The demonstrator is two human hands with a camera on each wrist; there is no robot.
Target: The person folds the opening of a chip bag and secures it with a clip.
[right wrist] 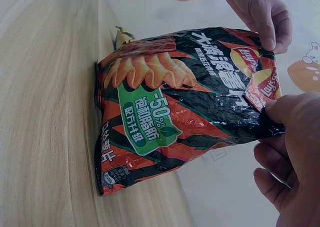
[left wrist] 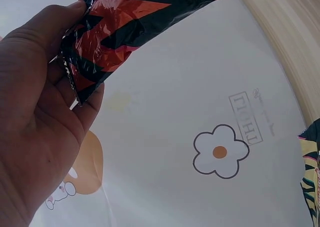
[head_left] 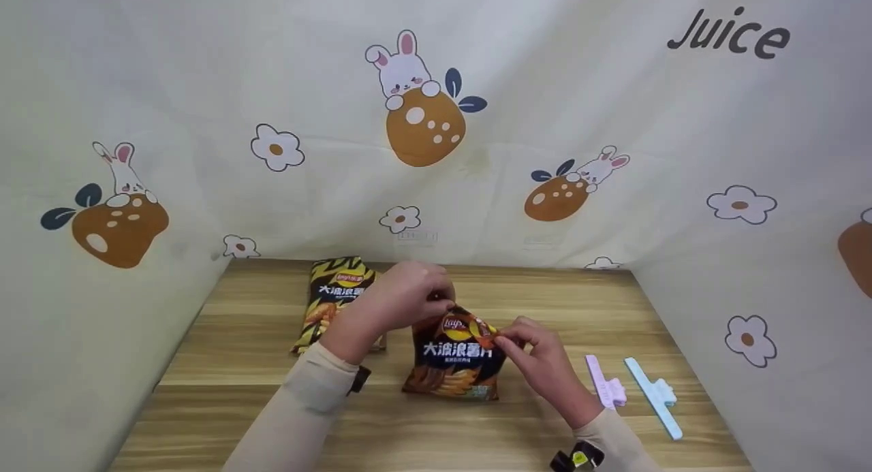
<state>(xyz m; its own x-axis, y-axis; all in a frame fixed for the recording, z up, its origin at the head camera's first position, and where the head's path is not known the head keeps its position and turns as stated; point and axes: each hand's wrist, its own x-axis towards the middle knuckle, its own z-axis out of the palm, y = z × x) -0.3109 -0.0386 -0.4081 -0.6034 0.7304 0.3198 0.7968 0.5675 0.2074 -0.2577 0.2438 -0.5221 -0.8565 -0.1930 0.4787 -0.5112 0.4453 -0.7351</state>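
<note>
Pale cream cloth with a rabbit-and-flower print rises beyond the far, left and right edges of the light wood-grained table. Near the table's middle, a glossy red-and-black plastic chip bag stands on its bottom edge, the left hand pinching its upper left corner and the right hand pinching its upper right corner between thumb and fingers. Toward the far left corner lies a yellow-and-black plastic chip bag, partly hidden by the left arm, while a long lilac plastic clip and a long light-blue plastic clip lie side by side near the right edge
</note>
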